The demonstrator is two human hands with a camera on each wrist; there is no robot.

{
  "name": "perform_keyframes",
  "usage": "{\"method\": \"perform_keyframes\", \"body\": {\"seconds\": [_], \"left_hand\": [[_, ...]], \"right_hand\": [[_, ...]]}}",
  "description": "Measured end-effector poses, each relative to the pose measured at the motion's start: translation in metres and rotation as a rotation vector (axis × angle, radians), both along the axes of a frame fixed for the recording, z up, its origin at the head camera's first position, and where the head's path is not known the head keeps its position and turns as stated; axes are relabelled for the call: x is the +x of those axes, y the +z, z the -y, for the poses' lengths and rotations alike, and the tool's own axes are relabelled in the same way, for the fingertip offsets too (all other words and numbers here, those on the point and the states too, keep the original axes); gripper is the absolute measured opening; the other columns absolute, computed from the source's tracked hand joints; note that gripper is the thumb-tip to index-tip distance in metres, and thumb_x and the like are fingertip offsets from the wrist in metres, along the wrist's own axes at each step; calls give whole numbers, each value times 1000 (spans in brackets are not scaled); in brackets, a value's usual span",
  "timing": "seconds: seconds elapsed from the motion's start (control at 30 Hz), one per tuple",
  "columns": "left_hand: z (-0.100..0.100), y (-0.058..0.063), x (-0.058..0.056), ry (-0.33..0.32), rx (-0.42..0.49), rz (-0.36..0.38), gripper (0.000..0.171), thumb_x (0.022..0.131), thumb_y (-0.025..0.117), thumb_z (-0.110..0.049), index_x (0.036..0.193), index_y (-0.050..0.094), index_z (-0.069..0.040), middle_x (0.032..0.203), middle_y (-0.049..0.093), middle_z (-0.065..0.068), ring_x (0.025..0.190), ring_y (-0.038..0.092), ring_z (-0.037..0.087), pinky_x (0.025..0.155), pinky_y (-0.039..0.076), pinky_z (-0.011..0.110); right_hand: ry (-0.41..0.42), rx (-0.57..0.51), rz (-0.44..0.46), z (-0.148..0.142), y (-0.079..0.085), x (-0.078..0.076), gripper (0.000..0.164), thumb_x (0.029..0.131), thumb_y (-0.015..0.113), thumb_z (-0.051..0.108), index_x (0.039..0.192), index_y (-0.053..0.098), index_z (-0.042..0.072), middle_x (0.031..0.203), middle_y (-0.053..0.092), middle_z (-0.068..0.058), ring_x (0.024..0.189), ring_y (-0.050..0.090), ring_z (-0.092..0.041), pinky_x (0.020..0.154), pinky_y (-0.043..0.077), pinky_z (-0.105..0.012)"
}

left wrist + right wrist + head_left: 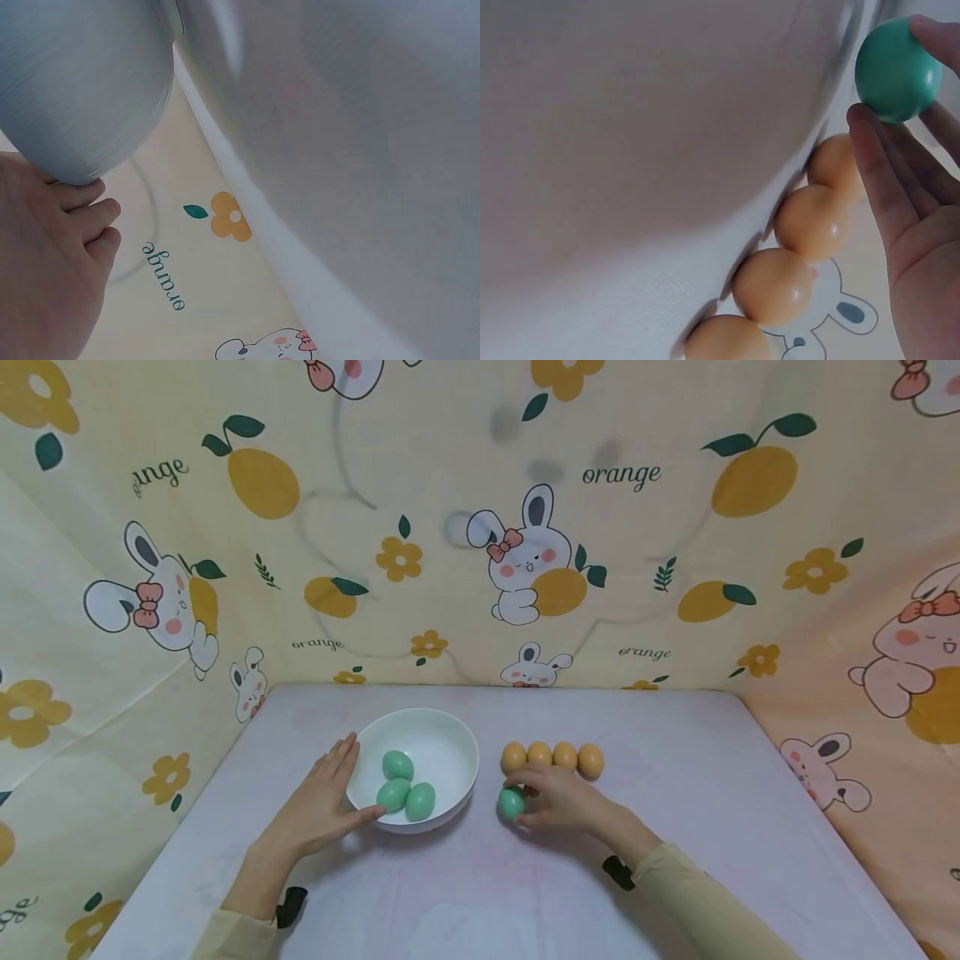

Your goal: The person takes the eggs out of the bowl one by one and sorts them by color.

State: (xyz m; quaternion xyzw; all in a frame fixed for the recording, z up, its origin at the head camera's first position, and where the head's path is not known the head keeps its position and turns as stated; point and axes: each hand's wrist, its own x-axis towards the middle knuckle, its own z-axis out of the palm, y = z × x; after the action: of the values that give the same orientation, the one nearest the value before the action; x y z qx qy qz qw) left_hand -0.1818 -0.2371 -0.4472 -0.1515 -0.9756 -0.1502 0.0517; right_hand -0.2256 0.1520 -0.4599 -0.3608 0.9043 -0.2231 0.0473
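A white bowl [442, 735] stands left of the middle of the table, with three green eggs [393, 795] inside it. My left hand [318, 802] rests spread against the bowl's left side, thumb at the front rim. In the left wrist view, the fingertips [111, 211] touch the bowl's outer wall [82, 82] low down. To the right of the bowl, my right hand [558, 797] pinches another green egg [512, 803] between thumb and fingers. The right wrist view shows this green egg [896, 71] at the fingertips, with the palm beside it.
Just behind my right hand, several orange-yellow eggs [590, 762] stand in a row on the white table [465, 902]. A cloth [420, 468] printed with rabbits and oranges hangs at the back and both sides.
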Motion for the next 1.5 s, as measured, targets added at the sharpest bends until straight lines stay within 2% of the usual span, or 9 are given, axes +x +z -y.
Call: {"method": "perform_keyframes", "body": {"seconds": [0.3, 0.77, 1.1, 1.37, 1.5], "left_hand": [[0, 0, 0, 2, 3, -1, 111, 77, 58, -70, 151, 12, -1, 159, 10, 13, 144, 13, 34, 116, 15, 50], [-1, 0, 0, 7, 8, 5, 112, 77, 58, -71, 151, 12, -1, 158, 11, 14, 144, 13, 34, 116, 15, 51], [0, -2, 0, 5, 14, -10, 112, 77, 58, -71, 151, 13, -1, 158, 12, 14, 144, 14, 35, 116, 16, 51], [0, -2, -1, 11, 15, 1, 112, 76, 58, -72, 151, 11, -2, 158, 11, 14, 145, 12, 33, 116, 15, 51], [0, -3, -1, 10, 16, -1, 112, 76, 58, -71, 152, 11, -3, 158, 11, 13, 144, 12, 33, 116, 16, 51]], "right_hand": [[8, 22, 26, 0, -2, 4, 47, 75, 79, 33, 116, 60, 23, 114, 56, 11, 99, 56, -9, 86, 50, -25], [13, 9, 37, -1, -4, 3, 57, 70, 82, 43, 117, 57, 23, 113, 53, 9, 97, 58, -11, 84, 51, -25], [20, 14, -13, -2, -5, 3, 60, 70, 81, 46, 120, 57, 23, 118, 53, 10, 101, 57, -10, 88, 50, -28], [-4, -14, -27, -2, 3, 3, 65, 71, 80, 48, 126, 56, 23, 124, 52, 13, 116, 51, -10, 96, 47, -33], [12, -71, -50, -1, 10, 1, 58, 76, 75, 49, 125, 56, 25, 125, 53, 15, 116, 50, -7, 97, 47, -31]]}}
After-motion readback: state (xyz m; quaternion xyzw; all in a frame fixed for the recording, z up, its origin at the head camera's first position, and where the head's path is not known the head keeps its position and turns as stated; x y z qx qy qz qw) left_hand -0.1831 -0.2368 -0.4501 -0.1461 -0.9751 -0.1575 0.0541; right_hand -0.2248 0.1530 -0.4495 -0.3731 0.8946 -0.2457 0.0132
